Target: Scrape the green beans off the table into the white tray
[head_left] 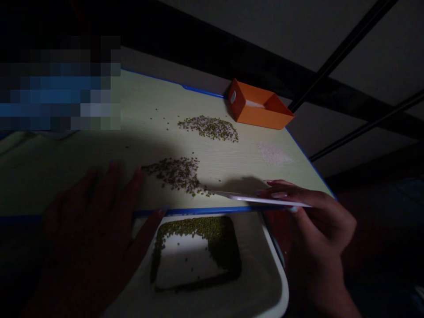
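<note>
My right hand point(321, 221) pinches a thin white flat tool point(251, 199), seen nearly edge-on, so its exact kind is unclear. Its narrow tip reaches the right edge of the near pile of mixed green beans and white grains point(180, 173). To the left of that pile, my left hand point(99, 212) lies with its fingers spread on the tabletop and its thumb by the blue table edge. Below the edge, between my hands, is a white tub point(256, 265) holding loose green beans point(225, 243), with part of its bottom bare.
A second mixed pile of beans and grains point(212, 127) lies farther back on the pale table point(225, 163). White grains point(274, 153) form a small heap at the right. Behind them stands an orange open box point(261, 108). A few stray beans dot the table; the upper left is pixelated.
</note>
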`<act>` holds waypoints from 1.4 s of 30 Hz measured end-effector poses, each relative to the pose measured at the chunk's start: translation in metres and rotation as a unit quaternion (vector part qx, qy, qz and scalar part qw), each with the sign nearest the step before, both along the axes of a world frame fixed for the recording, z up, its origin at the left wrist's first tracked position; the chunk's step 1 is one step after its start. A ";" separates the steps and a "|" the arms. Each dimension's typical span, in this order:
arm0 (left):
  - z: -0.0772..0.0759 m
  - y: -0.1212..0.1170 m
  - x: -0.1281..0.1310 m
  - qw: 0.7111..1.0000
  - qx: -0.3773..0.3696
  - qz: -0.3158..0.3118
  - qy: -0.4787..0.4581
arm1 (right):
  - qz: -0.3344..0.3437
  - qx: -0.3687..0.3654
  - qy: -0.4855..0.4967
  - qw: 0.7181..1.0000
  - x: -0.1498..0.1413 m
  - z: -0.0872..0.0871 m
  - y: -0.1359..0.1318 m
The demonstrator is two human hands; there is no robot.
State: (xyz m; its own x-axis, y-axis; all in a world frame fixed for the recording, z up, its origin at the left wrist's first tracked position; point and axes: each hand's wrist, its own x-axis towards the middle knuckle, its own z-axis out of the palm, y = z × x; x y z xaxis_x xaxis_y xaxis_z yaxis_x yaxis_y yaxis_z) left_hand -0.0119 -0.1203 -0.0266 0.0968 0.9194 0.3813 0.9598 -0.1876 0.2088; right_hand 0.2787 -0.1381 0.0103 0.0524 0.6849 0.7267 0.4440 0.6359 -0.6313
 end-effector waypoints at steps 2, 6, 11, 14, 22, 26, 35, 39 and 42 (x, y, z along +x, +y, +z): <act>0.000 -0.001 -0.001 1.000 0.001 -0.002 -0.002 | -0.002 0.004 -0.005 1.000 0.002 0.001 -0.002; 0.000 0.000 0.001 1.000 -0.005 0.004 0.003 | -0.025 0.008 -0.010 1.000 0.008 0.000 -0.004; 0.002 0.002 0.004 1.000 -0.003 0.005 0.008 | -0.038 0.008 -0.015 0.999 0.010 -0.003 -0.001; 0.002 0.001 0.003 1.000 -0.008 0.006 0.012 | -0.033 -0.013 -0.004 0.999 0.004 -0.002 -0.001; -0.002 -0.002 0.000 1.000 0.012 0.000 0.021 | 0.008 -0.006 0.019 1.000 -0.001 0.000 -0.005; -0.001 0.000 0.000 1.000 0.012 -0.003 0.015 | 0.012 -0.003 0.027 1.000 0.001 0.000 -0.008; 0.003 0.001 0.002 1.000 0.009 0.001 0.007 | 0.045 0.000 0.005 0.999 0.004 0.000 -0.008; 0.004 0.001 0.002 1.000 0.004 0.001 0.000 | 0.045 0.007 -0.012 0.999 0.007 -0.001 -0.005; 0.003 0.000 0.002 1.000 0.000 0.006 -0.003 | 0.026 0.016 -0.010 0.999 0.005 -0.002 -0.003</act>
